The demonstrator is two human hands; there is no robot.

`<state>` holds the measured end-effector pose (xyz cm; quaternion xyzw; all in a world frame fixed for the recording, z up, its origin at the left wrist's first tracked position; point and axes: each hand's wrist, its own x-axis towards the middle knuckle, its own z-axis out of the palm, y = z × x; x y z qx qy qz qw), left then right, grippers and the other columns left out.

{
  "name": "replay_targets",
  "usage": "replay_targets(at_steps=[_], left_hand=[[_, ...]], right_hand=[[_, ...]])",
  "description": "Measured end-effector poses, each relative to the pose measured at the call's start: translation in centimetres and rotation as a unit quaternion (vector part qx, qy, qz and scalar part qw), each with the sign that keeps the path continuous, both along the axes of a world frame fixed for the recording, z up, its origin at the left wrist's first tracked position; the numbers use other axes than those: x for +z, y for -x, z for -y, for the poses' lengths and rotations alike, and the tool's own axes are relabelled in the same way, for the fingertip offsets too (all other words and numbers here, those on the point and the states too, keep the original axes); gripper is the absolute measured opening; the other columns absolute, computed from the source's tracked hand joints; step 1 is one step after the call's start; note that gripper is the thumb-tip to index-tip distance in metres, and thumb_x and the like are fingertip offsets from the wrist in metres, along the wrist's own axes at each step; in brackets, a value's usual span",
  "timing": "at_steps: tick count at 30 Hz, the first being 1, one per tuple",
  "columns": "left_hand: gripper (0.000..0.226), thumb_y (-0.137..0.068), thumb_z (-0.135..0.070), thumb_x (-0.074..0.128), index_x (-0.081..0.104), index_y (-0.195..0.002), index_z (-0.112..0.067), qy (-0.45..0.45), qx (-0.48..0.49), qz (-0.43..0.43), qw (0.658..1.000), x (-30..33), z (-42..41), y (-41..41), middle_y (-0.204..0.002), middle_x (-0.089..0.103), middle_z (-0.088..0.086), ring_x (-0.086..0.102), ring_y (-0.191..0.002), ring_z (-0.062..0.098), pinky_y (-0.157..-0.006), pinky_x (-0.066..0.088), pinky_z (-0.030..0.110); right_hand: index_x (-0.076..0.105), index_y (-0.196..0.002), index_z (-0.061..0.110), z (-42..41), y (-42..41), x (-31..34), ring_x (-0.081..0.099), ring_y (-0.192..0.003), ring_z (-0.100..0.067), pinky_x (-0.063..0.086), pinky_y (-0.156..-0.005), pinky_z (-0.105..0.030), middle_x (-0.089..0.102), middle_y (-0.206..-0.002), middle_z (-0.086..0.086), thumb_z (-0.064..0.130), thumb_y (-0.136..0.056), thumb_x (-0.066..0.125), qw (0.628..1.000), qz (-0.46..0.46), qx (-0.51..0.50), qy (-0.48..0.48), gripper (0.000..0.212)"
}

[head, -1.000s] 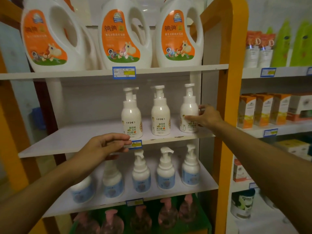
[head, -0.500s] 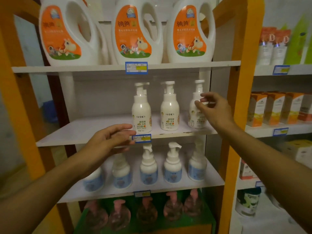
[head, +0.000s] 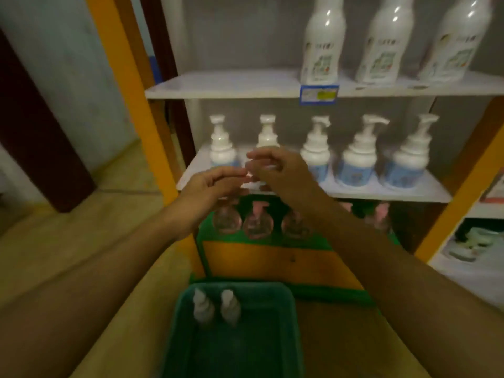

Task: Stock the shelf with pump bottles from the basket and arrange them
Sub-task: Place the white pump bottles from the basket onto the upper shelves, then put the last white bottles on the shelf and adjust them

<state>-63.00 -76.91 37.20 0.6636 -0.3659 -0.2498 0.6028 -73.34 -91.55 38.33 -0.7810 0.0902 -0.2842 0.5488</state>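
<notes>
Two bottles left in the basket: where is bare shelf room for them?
Upper shelf: bare from the orange post to the leftmost tall bottle. Blue-label shelf is crowded: five pump bottles span it, both hands in front.

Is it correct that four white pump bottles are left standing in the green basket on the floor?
Not quite. The head view shows only two white pump bottles standing in the green basket on the floor, side by side near its far left corner; the rest is right.
</notes>
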Motion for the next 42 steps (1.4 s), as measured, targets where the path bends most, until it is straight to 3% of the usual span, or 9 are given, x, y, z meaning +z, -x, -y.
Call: replay_targets(at_steps=[2, 7, 10, 13, 17, 22, 33, 39, 42], left_hand=[[0.022, -0.091, -0.020, 0.060, 0.068, -0.111, -0.020, -0.024, 0.042, -0.035, 0.998, -4.5, -2.8, -1.2, -0.111, 0.072, -0.003, 0.069, -0.100, 0.013, -0.072, 0.056, 0.020], [0.025, -0.093, -0.015, 0.055, 0.062, -0.116, -0.015, -0.105, 0.119, -0.112, 0.981, -15.9, -7.1, -4.0, -0.118, 0.069, 0.002, 0.068, -0.101, 0.015, -0.072, 0.052, 0.020], [0.025, -0.091, -0.012, 0.057, 0.061, -0.115, -0.020, -0.157, 0.132, -0.142, 0.968, -23.2, -9.3, -5.2, -0.125, 0.063, 0.004, 0.063, -0.105, 0.015, -0.075, 0.053, 0.023], [0.038, -0.087, -0.016, 0.065, 0.057, -0.124, -0.021, -0.216, 0.165, -0.135, 0.953, -29.9, -11.5, -6.4, -0.132, 0.057, 0.004, 0.056, -0.117, 0.023, -0.099, 0.049, 0.043], [0.055, -0.083, -0.014, 0.070, 0.047, -0.132, -0.020, -0.264, 0.155, -0.160, 0.939, -36.0, -11.4, -7.6, -0.130, 0.054, 0.000, 0.056, -0.114, 0.020, -0.085, 0.055, 0.031], [0.067, -0.084, -0.011, 0.068, 0.036, -0.143, -0.017, -0.284, 0.091, -0.109, 0.948, -40.3, -10.2, -8.4, -0.142, 0.049, 0.005, 0.046, -0.130, 0.022, -0.110, 0.036, 0.050], [0.036, -0.078, -0.018, 0.075, 0.065, -0.113, -0.025, -0.274, 0.067, -0.052, 0.958, -37.6, -8.6, -9.7, -0.112, 0.068, -0.007, 0.062, -0.105, 0.006, -0.093, 0.048, 0.026], [0.031, -0.070, -0.001, 0.078, 0.073, -0.099, -0.009, -0.169, 0.067, -0.033, 0.983, -26.0, -8.1, -10.2, -0.097, 0.076, 0.000, 0.070, -0.091, 0.013, -0.080, 0.056, 0.023], [0.027, -0.072, -0.001, 0.077, 0.074, -0.096, -0.012, -0.129, 0.054, 0.005, 0.990, -18.5, -7.7, -10.3, -0.091, 0.077, -0.010, 0.071, -0.084, 0.004, -0.067, 0.052, 0.011]], right_hand=[[0.066, -0.107, 0.015, -2.0, -1.6, -4.9, 0.065, -0.087, -0.006, 0.053, -0.073, -0.014, 0.069, -0.106, -0.001, 0.021, -0.086, 0.067, 0.999, -0.042, 0.030, -0.010, 0.023], [0.066, -0.105, 0.016, -4.2, -4.1, -17.5, 0.060, -0.088, -0.004, 0.047, -0.071, -0.008, 0.066, -0.098, 0.006, 0.016, -0.085, 0.067, 0.984, -0.169, 0.048, -0.039, 0.020], [0.064, -0.103, 0.019, -4.5, -4.6, -24.8, 0.061, -0.101, -0.015, 0.047, -0.078, -0.017, 0.065, -0.103, 0.003, 0.016, -0.087, 0.066, 0.963, -0.255, 0.037, -0.084, 0.017], [0.063, -0.104, 0.026, -4.1, -4.5, -30.9, 0.060, -0.103, -0.013, 0.044, -0.073, -0.014, 0.064, -0.105, 0.008, 0.024, -0.086, 0.067, 0.938, -0.335, 0.031, -0.087, 0.019], [0.052, -0.129, 0.020, -4.2, -5.4, -36.5, 0.054, -0.116, -0.016, 0.045, -0.099, -0.033, 0.057, -0.131, -0.001, 0.029, -0.083, 0.070, 0.914, -0.399, 0.016, -0.068, 0.050], [0.042, -0.140, 0.021, -5.0, -7.6, -40.5, 0.046, -0.128, -0.020, 0.039, -0.105, -0.032, 0.047, -0.144, -0.002, 0.031, -0.080, 0.072, 0.898, -0.433, 0.078, -0.019, 0.068], [0.068, -0.108, 0.026, -4.9, -8.0, -39.3, 0.063, -0.097, -0.015, 0.051, -0.086, -0.033, 0.071, -0.110, 0.000, 0.044, -0.076, 0.072, 0.920, -0.390, 0.029, 0.025, 0.036], [0.069, -0.101, 0.028, -2.4, -7.1, -28.6, 0.065, -0.090, -0.010, 0.055, -0.083, -0.042, 0.073, -0.097, 0.006, 0.052, -0.068, 0.074, 0.949, -0.309, 0.044, 0.053, 0.041], [0.069, -0.097, 0.031, -0.8, -6.5, -21.7, 0.066, -0.086, -0.004, 0.057, -0.079, -0.037, 0.073, -0.096, 0.010, 0.058, -0.061, 0.073, 0.963, -0.255, 0.028, 0.079, 0.045]])
